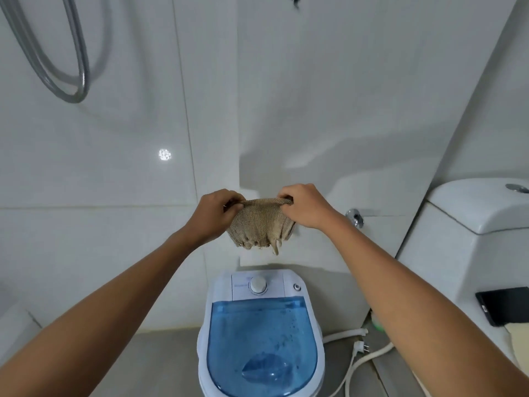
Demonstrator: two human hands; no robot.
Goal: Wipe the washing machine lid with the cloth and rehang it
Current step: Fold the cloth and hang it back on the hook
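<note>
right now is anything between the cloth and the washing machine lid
Nothing visible. The cloth hangs from both hands against the wall, straight above the blue lid, with only open air between them.

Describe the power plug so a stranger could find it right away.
Start at the small washing machine with the blue lid. On the grey floor just to its right lies a white cord. The plug is the white end with two bare metal prongs, connected to nothing.
</note>
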